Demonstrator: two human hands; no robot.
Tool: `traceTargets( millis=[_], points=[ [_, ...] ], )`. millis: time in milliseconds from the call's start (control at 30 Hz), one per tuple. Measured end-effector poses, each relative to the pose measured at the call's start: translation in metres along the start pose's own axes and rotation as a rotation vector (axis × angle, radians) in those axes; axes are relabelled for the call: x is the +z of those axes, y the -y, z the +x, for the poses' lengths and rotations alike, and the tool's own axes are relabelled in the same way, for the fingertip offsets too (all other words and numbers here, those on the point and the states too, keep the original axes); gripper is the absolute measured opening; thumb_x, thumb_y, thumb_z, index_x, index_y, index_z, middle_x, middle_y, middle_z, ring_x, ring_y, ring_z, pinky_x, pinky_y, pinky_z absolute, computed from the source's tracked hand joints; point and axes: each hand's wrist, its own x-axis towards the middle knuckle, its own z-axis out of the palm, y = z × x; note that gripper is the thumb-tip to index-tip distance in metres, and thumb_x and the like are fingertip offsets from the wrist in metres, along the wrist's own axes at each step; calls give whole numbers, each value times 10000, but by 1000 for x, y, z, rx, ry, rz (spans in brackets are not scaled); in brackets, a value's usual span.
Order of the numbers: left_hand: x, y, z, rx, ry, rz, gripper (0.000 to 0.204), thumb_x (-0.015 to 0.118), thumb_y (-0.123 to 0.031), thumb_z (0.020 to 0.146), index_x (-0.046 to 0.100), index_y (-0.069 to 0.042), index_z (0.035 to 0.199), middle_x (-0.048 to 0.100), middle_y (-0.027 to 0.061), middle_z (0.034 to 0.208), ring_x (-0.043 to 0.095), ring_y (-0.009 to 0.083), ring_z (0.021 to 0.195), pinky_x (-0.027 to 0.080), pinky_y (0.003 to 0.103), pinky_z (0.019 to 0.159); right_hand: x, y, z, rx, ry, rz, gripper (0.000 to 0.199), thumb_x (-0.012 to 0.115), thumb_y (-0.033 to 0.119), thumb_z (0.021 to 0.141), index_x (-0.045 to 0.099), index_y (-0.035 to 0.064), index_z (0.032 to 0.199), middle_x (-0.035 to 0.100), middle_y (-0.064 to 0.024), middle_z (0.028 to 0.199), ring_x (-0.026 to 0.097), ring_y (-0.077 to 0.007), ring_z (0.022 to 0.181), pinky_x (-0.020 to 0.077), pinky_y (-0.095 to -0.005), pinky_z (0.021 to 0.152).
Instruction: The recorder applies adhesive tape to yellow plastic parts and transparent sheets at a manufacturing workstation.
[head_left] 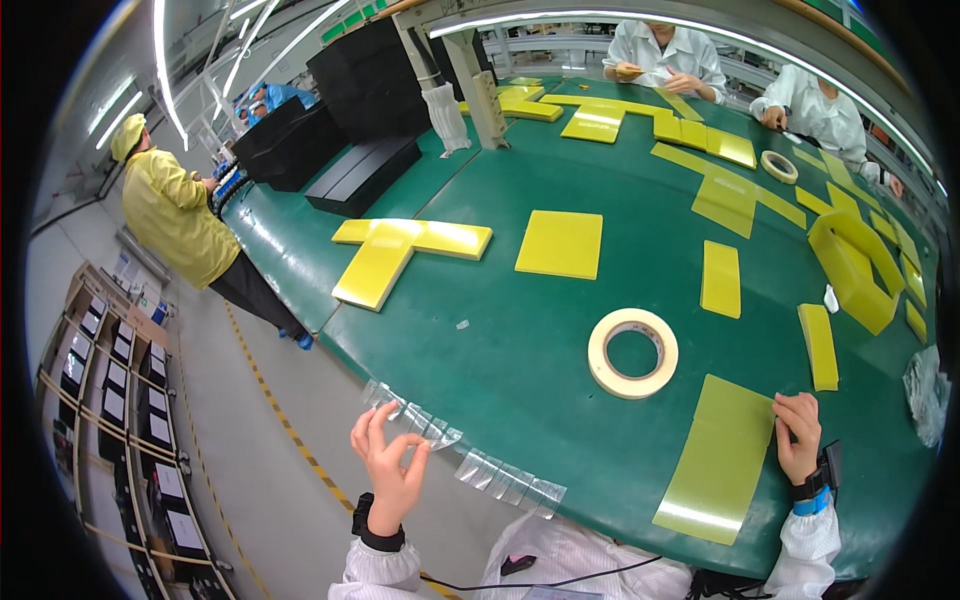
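Along the near edge of the green table hangs a row of short clear tape strips. My left hand is at the left part of this row, its fingertips closed on the end of one clear strip. A flat, glossy yellow sheet lies before me on the right. At its upper right corner my right hand has its fingers curled against the edge; the thumb side is partly hidden. A large roll of cream tape lies flat beyond the sheet.
Yellow stacks lie in a T shape, beside a square yellow stack. A folded yellow frame stands at right near crumpled clear plastic. Black boxes and a metal post stand behind. Two people work across the table.
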Motion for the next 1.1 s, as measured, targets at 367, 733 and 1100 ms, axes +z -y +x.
traceTargets(
  millis=[367, 733, 1100],
  points=[
    [2, 0, 19, 178, 88, 23, 79, 632, -48, 780, 593, -47, 849, 634, 61, 1117, 515, 245, 1133, 235, 425, 1029, -7, 23, 8, -88, 73, 17, 265, 636, -52, 661, 661, 41, 908, 661, -98, 933, 620, -248, 826, 365, -508, 945],
    [8, 8, 55, 437, 395, 87, 67, 528, -87, 893, 478, -44, 904, 635, 73, 639, 614, 262, 588, 329, 507, 1020, 1, 39, 7, -114, 202, 67, 246, 668, -31, 681, 688, 86, 897, 685, -38, 904, 632, -197, 787, 355, -506, 953],
    [10, 11, 80, 385, 564, 122, 67, 504, -112, 907, 457, -65, 908, 535, 73, 501, 539, 298, 473, 394, 485, 909, 2, 38, 8, -74, 226, 137, 228, 661, -38, 694, 688, 80, 887, 689, -33, 860, 632, -193, 751, 346, -511, 969]
  ],
)
